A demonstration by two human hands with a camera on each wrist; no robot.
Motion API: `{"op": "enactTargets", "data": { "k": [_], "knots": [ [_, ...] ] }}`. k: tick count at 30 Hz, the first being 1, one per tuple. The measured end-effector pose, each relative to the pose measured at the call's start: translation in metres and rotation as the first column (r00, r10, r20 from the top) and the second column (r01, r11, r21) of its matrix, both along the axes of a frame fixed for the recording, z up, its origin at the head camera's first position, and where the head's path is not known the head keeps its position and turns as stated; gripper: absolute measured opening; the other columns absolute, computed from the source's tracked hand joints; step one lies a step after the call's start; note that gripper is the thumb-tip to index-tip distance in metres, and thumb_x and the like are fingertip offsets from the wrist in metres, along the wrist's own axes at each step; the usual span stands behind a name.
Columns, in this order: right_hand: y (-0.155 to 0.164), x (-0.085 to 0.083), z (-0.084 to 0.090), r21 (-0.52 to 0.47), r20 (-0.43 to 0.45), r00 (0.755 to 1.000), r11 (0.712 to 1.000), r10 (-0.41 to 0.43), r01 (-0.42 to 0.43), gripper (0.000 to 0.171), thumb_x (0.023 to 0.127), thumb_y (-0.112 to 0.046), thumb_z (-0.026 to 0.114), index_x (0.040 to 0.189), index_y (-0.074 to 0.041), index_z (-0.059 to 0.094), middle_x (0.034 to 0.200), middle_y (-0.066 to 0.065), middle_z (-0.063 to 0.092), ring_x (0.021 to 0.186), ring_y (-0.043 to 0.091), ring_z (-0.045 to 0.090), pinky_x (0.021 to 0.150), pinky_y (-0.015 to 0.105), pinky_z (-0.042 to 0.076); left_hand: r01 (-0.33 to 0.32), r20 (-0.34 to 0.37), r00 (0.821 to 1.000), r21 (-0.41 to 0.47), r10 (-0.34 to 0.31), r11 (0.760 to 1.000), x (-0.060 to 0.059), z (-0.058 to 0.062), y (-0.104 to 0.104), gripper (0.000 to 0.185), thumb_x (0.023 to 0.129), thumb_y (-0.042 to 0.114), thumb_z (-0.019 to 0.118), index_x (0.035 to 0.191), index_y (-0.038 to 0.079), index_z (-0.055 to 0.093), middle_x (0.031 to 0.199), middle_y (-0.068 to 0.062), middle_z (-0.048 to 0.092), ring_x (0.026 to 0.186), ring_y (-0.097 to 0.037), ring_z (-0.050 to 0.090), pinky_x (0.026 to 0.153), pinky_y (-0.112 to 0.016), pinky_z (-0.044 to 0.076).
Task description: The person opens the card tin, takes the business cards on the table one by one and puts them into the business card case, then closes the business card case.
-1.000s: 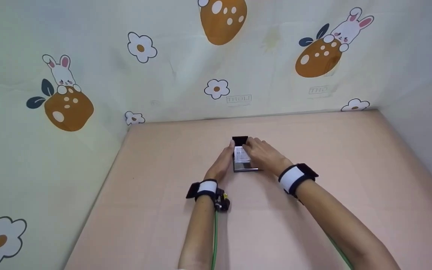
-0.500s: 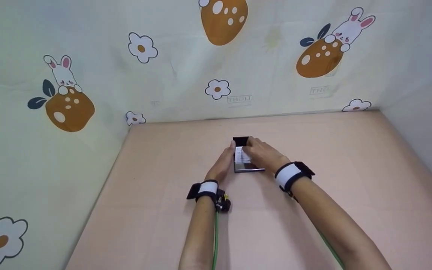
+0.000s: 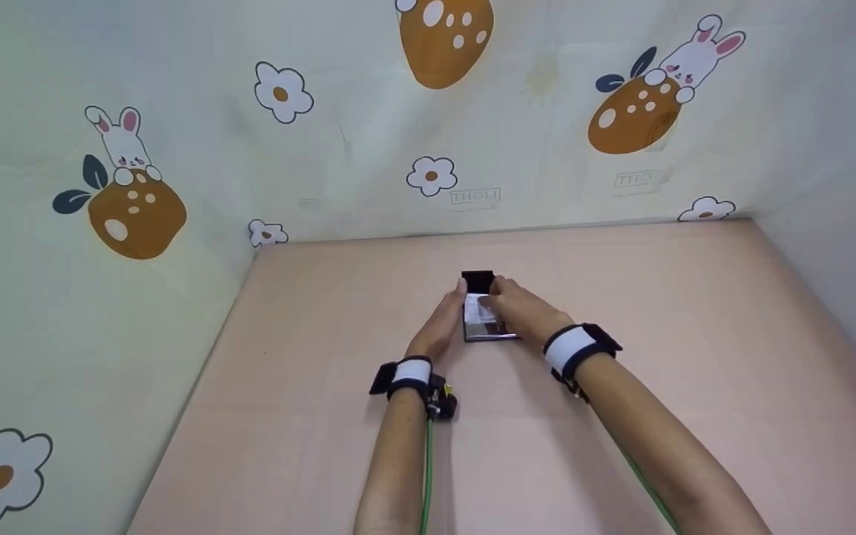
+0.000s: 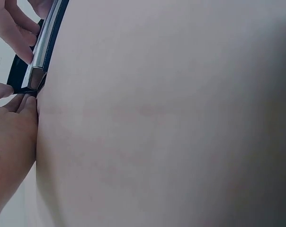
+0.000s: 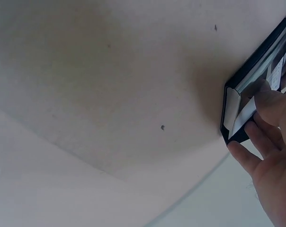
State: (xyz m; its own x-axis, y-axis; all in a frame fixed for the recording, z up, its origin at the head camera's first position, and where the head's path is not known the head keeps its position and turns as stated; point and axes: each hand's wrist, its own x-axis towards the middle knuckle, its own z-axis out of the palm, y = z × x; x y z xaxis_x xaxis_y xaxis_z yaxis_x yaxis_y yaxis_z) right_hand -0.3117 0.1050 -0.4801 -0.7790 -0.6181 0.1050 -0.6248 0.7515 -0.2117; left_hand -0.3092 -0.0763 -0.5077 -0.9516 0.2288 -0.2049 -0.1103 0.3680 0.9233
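Observation:
A small black box (image 3: 477, 284) with a shiny edge and a white printed label (image 3: 475, 312) lies flat on the pink table (image 3: 658, 312), near the middle. My left hand (image 3: 443, 319) lies along its left side, fingers straight and touching the near corner (image 4: 33, 78). My right hand (image 3: 521, 312) arches over the top from the right, fingers curled on the label and round the box. In the right wrist view the box (image 5: 249, 71) shows its end, with my fingertips (image 5: 263, 101) on the white label (image 5: 232, 106). Much of the lid is hidden under the right hand.
Cloth walls printed with flowers and rabbits (image 3: 428, 111) close the table at the back, left and right. Both wrists wear black-and-white straps, and a green cable (image 3: 426, 475) runs down my left forearm. Bare pink tabletop lies all round the box.
My right hand has drawn slightly nearer and now covers more of the white label. The shiny near edge that stuck out to the right half a second ago shows less. The left hand has stayed put.

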Motion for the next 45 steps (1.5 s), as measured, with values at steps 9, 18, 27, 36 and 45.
{"op": "enactTargets", "data": {
  "k": [9,18,27,36,45],
  "knots": [
    [0.003,0.008,-0.005,0.082,-0.084,0.996,0.996,0.040,-0.033,0.046,0.091,0.013,0.061,0.133,-0.005,0.062,0.122,0.023,0.056,0.117,0.035,0.062,0.100,0.040,0.055,-0.009,0.034,0.999,-0.022,0.010,1.000,0.003,0.002,0.000,0.087,0.099,0.073,0.013,0.161,0.012,0.018,0.169,-0.011,0.018,0.157,-0.031,0.012,0.128,-0.050,0.010],
    [0.002,0.018,-0.009,0.107,-0.070,0.997,0.994,0.045,-0.037,0.047,0.093,0.009,0.061,0.137,-0.006,0.059,0.120,0.022,0.056,0.111,0.033,0.062,0.096,0.039,0.057,-0.004,0.010,1.000,-0.019,0.005,1.000,0.001,0.002,-0.002,0.086,0.100,0.071,0.013,0.161,0.011,0.020,0.168,-0.012,0.020,0.157,-0.032,0.014,0.128,-0.051,0.011],
    [0.003,0.028,-0.018,0.144,-0.158,0.983,0.987,0.095,-0.072,0.045,0.095,0.007,0.058,0.139,-0.003,0.057,0.123,0.025,0.056,0.114,0.039,0.062,0.096,0.042,0.057,-0.001,0.000,1.000,-0.032,0.001,0.999,0.001,0.001,-0.005,0.081,0.103,0.067,0.013,0.161,0.011,0.021,0.168,-0.013,0.020,0.157,-0.033,0.014,0.128,-0.053,0.012],
    [0.005,0.035,-0.018,0.169,-0.192,0.976,0.983,0.107,-0.075,0.042,0.097,0.005,0.056,0.138,0.000,0.056,0.128,0.028,0.055,0.118,0.040,0.060,0.098,0.040,0.056,-0.007,0.007,1.000,-0.027,0.007,1.000,0.001,0.002,-0.004,0.082,0.102,0.068,0.014,0.161,0.011,0.020,0.168,-0.013,0.019,0.157,-0.034,0.012,0.128,-0.053,0.010],
    [0.016,0.022,-0.007,-0.190,0.167,0.979,0.971,-0.116,0.148,0.068,0.089,0.014,0.049,0.154,0.005,0.030,0.150,0.027,0.038,0.144,0.039,0.039,0.121,0.045,0.035,0.003,0.004,1.000,0.010,-0.003,1.000,0.001,0.001,0.001,0.081,0.102,0.067,0.014,0.161,0.011,0.019,0.168,-0.012,0.019,0.157,-0.032,0.012,0.128,-0.051,0.010]
  ]
}}
